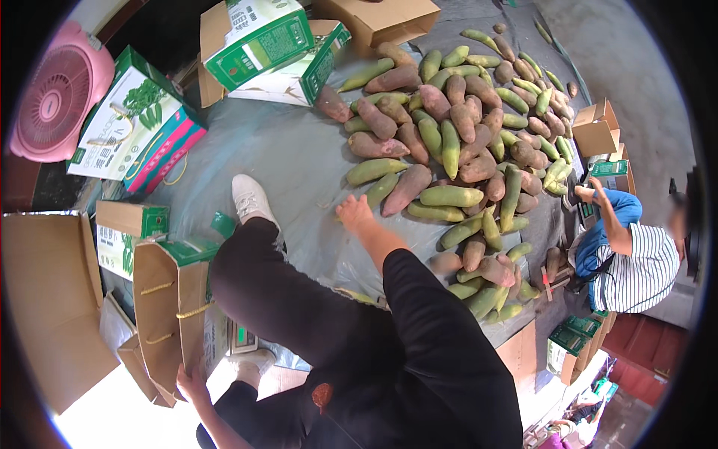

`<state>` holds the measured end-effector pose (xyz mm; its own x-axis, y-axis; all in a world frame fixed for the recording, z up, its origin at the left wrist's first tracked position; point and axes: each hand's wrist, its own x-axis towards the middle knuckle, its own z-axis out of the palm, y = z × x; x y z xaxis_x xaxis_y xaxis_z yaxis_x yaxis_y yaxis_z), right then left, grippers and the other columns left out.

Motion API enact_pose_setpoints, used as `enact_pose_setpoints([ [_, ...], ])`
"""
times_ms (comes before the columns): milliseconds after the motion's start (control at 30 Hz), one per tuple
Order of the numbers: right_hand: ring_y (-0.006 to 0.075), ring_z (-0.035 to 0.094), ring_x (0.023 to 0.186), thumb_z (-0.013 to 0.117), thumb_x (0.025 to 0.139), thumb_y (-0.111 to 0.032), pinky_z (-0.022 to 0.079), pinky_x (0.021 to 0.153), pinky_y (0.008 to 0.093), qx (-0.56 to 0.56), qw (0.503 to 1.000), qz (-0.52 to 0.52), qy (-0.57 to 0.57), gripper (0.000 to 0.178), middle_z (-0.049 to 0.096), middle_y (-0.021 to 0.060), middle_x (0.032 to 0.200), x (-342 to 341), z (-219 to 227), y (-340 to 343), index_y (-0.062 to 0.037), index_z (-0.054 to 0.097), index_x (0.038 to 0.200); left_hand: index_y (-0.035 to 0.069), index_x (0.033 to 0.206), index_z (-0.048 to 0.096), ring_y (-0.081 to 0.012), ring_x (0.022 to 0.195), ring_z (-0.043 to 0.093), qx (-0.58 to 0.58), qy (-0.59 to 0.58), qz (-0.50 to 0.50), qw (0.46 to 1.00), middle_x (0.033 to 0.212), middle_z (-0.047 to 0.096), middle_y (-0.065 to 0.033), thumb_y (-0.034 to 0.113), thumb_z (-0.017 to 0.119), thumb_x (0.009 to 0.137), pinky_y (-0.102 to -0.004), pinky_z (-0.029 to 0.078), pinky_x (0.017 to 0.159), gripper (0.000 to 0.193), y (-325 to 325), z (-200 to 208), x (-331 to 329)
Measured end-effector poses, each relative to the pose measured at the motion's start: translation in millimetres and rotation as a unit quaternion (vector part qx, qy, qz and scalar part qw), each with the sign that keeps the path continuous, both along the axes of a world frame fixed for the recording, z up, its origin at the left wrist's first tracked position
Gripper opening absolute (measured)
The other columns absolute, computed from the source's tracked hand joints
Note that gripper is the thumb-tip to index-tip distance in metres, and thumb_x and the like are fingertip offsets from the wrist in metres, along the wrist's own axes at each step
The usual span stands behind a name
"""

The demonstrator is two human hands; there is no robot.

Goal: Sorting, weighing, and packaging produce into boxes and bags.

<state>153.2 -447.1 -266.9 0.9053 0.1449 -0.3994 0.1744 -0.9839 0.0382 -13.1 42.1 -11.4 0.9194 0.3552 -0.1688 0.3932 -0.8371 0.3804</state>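
Note:
My left hand (193, 386) holds the lower edge of a standing brown and green cardboard box (168, 307) with yellow rope handles. Its fingers are partly hidden against the cardboard. My right hand (356, 215) is stretched over the grey sheet, fingers apart, with nothing visible in it. Just beyond that hand lie a reddish-purple sweet potato (407, 189) and a green radish (382, 190). They belong to a large pile of long green radishes (450, 148) and reddish sweet potatoes (461, 123), spread to the right. A scale with a lit display (243, 338) sits beside the box, partly covered.
Green and white cartons (258, 45) and an open brown carton (381, 21) stand at the back. A pink fan (60, 93) and a printed gift box (131, 123) are at far left. A person in a striped shirt (636, 269) sits at the right, near more cartons (572, 340).

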Motion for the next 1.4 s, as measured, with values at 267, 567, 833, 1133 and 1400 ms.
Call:
enact_pose_setpoints([
  [267, 0.0176, 0.049, 0.103, 0.054, 0.081, -0.021, 0.036, 0.087, 0.0473, -0.015, 0.999, 0.046, -0.005, 0.021, 0.057, -0.0032, 0.099, -16, 5, -3, -0.0211, 0.067, 0.097, -0.002, 0.094, 0.061, -0.0329, 0.076, 0.063, 0.023, 0.001, -0.002, 1.000, 0.082, 0.064, -0.0199, 0.006, 0.055, 0.073, -0.0399, 0.047, 0.071, 0.023, 1, -2, 0],
  [567, 0.0161, 0.047, 0.104, 0.055, 0.079, -0.018, 0.036, 0.086, 0.0400, 0.023, 0.998, 0.059, -0.018, 0.021, 0.052, -0.0013, 0.099, -18, 42, -16, -0.0207, 0.062, 0.098, -0.004, 0.089, 0.060, -0.0334, 0.073, 0.063, 0.028, -0.002, -0.004, 1.000, 0.078, 0.064, -0.0200, 0.004, 0.054, 0.072, -0.0403, 0.047, 0.069, 0.019, 5, -5, -4],
  [833, 0.0237, 0.047, 0.108, 0.065, 0.072, -0.016, 0.039, 0.083, 0.0421, 0.194, 0.933, -0.193, -0.235, 0.033, 0.054, 0.0043, 0.107, -10, 89, -45, -0.0174, 0.057, 0.104, -0.005, 0.090, 0.059, -0.0354, 0.073, 0.062, 0.021, -0.001, -0.016, 1.000, 0.077, 0.063, -0.0211, 0.005, 0.056, 0.072, -0.0406, 0.047, 0.069, 0.020, 4, -4, -5],
  [1133, 0.0292, 0.055, 0.093, 0.071, 0.068, -0.009, 0.045, 0.082, 0.0364, 0.364, 0.729, -0.482, -0.323, 0.042, 0.054, 0.0130, 0.104, -13, 95, -97, -0.0084, 0.055, 0.108, -0.005, 0.094, 0.059, -0.0367, 0.078, 0.062, 0.019, -0.015, -0.015, 1.000, 0.083, 0.062, -0.0231, 0.001, 0.057, 0.073, -0.0408, 0.046, 0.071, 0.022, -5, 7, -4],
  [1400, 0.0215, 0.058, 0.089, 0.072, 0.070, -0.008, 0.047, 0.078, 0.0317, 0.450, 0.723, -0.412, -0.324, 0.041, 0.059, 0.0101, 0.098, -4, 147, -88, -0.0056, 0.055, 0.107, -0.006, 0.096, 0.057, -0.0376, 0.081, 0.060, 0.029, -0.021, -0.040, 0.999, 0.084, 0.061, -0.0225, 0.001, 0.058, 0.074, -0.0437, 0.045, 0.076, 0.023, 4, 5, -16],
])
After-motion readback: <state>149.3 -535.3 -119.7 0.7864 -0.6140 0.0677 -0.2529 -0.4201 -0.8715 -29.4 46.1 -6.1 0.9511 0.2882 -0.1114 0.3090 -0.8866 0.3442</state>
